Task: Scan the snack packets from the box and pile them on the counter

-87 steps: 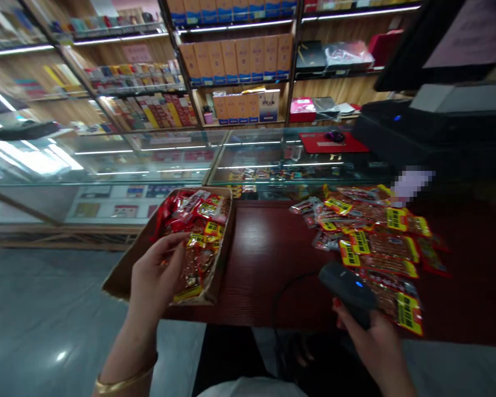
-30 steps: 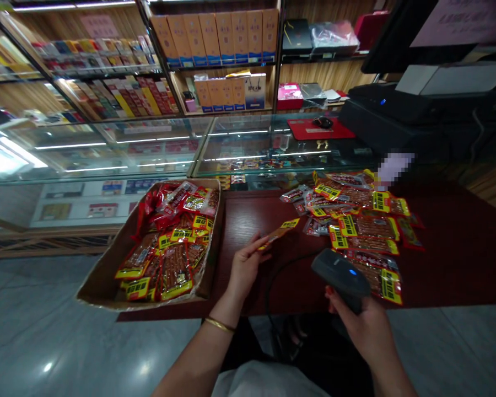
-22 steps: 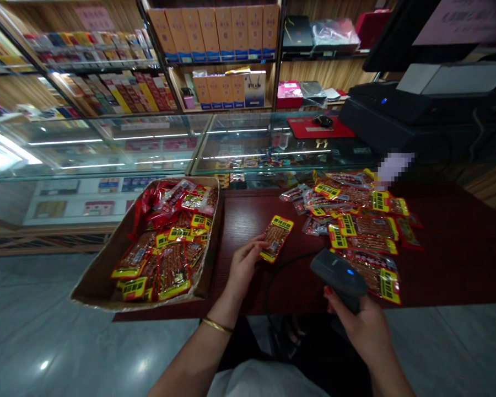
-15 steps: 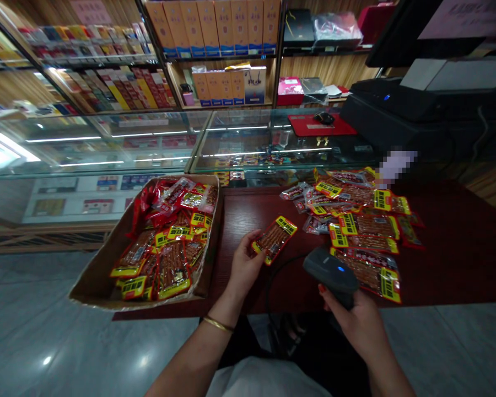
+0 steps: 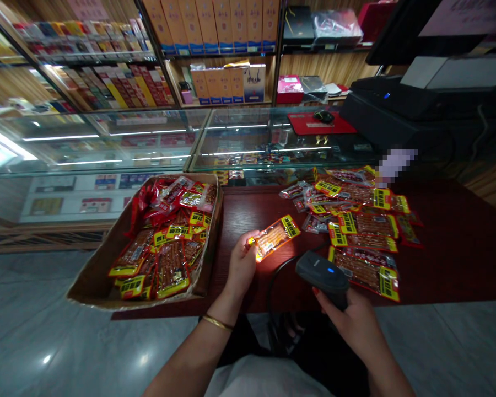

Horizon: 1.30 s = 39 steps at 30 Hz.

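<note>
Between thumb and fingers, my left hand [image 5: 243,263] pinches the near end of a snack packet [image 5: 275,239] with yellow ends and brown sticks inside. A bright patch of light lies across that packet. My right hand [image 5: 355,317] is wrapped round the grip of a black barcode scanner [image 5: 323,277], whose head points left toward the packet; a small blue light glows on top. To the right, similar packets [image 5: 367,226] lie in a loose pile on the dark red table. A cardboard box [image 5: 209,264] at the left holds many more packets [image 5: 171,264].
The dark red table [image 5: 446,253] runs under everything. Behind it stands a glass display counter [image 5: 149,132] with a mouse [image 5: 323,117] on a red pad. A black machine [image 5: 400,116] fills the back right. The scanner's cable [image 5: 275,278] curves over the table.
The packet in my left hand has tilted flatter and is now lit brightly. The scanner in my right hand has moved slightly left, toward it.
</note>
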Motion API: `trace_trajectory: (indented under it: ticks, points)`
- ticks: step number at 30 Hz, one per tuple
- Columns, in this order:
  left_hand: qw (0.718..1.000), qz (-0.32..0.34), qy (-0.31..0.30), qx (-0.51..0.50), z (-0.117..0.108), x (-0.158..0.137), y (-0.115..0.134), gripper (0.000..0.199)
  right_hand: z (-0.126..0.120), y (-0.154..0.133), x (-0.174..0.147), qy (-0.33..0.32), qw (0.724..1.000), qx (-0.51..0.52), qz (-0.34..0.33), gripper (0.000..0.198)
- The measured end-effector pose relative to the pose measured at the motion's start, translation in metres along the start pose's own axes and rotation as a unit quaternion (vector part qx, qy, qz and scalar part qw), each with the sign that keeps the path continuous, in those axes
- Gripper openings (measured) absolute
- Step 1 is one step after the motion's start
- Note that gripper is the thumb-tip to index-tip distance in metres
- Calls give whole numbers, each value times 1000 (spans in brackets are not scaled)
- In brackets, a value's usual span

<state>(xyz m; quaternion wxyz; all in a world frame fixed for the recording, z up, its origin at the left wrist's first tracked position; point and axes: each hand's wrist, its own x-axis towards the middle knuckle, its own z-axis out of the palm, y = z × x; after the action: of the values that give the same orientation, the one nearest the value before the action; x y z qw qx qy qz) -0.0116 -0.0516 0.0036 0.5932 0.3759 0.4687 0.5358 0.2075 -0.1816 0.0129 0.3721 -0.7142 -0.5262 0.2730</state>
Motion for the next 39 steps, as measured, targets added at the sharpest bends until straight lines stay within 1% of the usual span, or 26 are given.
trace_trajectory:
  ticks: [3,6,12,17,20,23,25,26,29,32,34,36,37,39]
  points:
    - [1000,10,-1,20,-1,0,0,33,0,-1,0,-7,1000,4,4,30]
    - [1000,5,-9,3,-1,0,-1,33,0,-2,-1,-10,1000,3,1,29]
    - [1000,-15,-8,-24,-1,1,-1,42,-1,-6,1,-8,1000,20,6,28]
    - [1000,1,-15,19,0,1,-1,47,-2,-6,4,7,999,53,10,27]
    - [999,-8,-22,40,3,-1,5,55,-7,-4,3,15,998,54,8,27]
    - [1000,-16,-12,17,14,-2,17,60,-15,0,0,27,998,56,1,26]
    - [1000,-10,-22,1,29,0,26,61,-20,2,-2,43,997,63,2,25]
    - [999,-9,-41,2,40,2,29,60,-23,4,-3,51,996,69,4,25]
    - [991,-5,-129,30,79,9,30,48,-31,9,-5,71,994,81,15,25]
    - [973,49,-215,63,123,18,21,33,-37,13,-9,84,993,80,24,23]
    - [953,100,-271,94,153,23,13,31,-40,16,-12,92,992,83,31,21]
    - [927,143,-321,132,183,26,3,33,-42,19,-14,100,990,91,38,20]
    - [917,151,-340,146,198,27,-4,34,-43,21,-16,107,989,94,42,20]
    - [909,125,-367,153,228,27,-18,37,-45,23,-17,123,987,94,44,20]
